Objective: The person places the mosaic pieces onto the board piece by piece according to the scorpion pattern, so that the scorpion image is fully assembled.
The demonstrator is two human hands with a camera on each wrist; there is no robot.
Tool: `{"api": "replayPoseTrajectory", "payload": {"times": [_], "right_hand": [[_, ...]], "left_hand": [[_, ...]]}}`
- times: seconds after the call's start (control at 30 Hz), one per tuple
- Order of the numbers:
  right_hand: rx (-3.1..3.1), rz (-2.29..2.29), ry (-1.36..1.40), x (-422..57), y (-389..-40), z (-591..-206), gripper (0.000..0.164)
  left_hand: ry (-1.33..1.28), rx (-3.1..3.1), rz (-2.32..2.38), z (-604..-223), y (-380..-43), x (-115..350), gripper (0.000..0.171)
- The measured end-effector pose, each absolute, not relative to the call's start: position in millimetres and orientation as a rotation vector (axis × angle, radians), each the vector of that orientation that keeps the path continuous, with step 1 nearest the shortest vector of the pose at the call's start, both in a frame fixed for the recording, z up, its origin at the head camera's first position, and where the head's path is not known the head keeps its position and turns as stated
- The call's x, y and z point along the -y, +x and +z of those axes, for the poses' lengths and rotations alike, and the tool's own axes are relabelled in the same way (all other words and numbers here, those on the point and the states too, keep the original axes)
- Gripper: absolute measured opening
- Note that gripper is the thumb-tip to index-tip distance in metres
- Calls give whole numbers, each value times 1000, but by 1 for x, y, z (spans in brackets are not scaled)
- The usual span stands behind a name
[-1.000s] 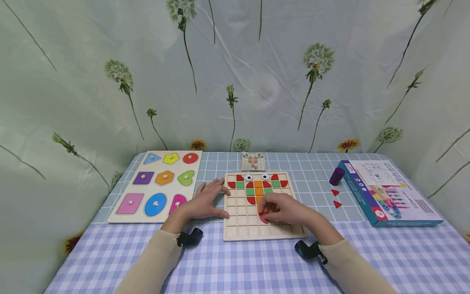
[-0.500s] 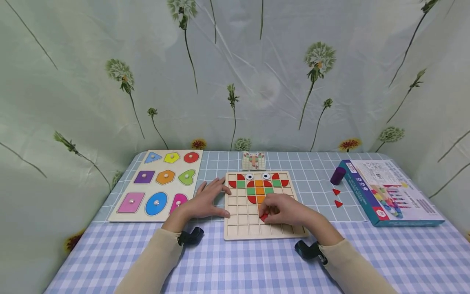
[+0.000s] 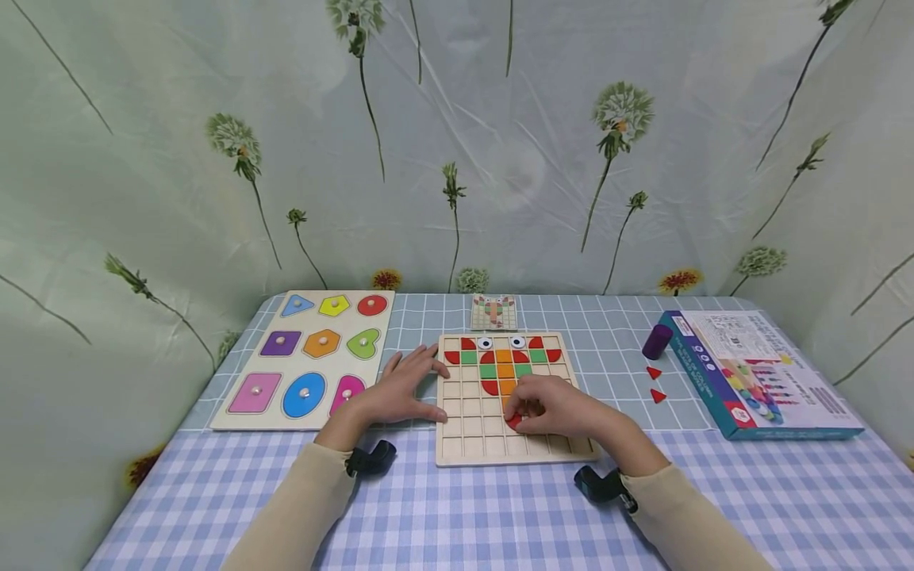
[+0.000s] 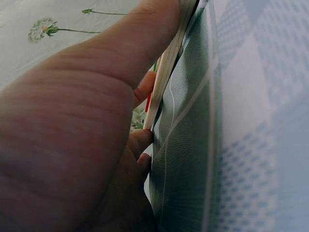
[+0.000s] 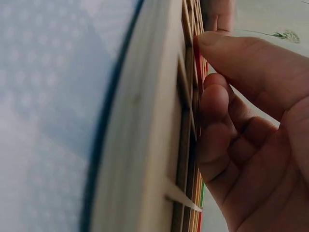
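A square wooden grid board (image 3: 471,450) lies flat on the table, with red, green and orange pieces and two eye pieces set in its upper cells. My left hand (image 3: 396,395) rests at the board's left edge, fingers spread; in the left wrist view its thumb (image 4: 154,24) and fingertips meet the board's side. Low on the board, below the orange column, my right hand (image 3: 555,406) pinches a red rounded piece (image 3: 513,423). The right wrist view shows the right thumb (image 5: 231,53) on the edge of that red piece (image 5: 197,55); the other fingers are curled.
A small pattern card (image 3: 493,312) stands behind the board. On the left lies a knob shape puzzle (image 3: 286,361). To the right are two red triangles (image 3: 658,396), a purple cylinder (image 3: 657,342) and a flat boxed toy (image 3: 764,377).
The right fingers have shifted slightly at the same spot on the board, still holding the red piece, which shows less than before. The left hand stays at the board's edge.
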State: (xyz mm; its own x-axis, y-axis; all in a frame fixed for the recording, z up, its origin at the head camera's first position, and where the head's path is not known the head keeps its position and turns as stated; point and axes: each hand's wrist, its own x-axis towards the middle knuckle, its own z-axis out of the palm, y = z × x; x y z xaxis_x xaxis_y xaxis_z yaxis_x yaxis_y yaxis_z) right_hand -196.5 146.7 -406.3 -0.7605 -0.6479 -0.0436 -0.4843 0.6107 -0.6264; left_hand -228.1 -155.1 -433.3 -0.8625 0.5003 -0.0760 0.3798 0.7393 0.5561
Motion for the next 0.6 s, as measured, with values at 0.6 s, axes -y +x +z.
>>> {"api": "replayPoseTrajectory", "payload": {"times": [0.6], "right_hand": [[-2795,-794,-565,-212,-211,-376,13]], "left_hand": [[704,-2719,805,-432,-226,155,59]]}}
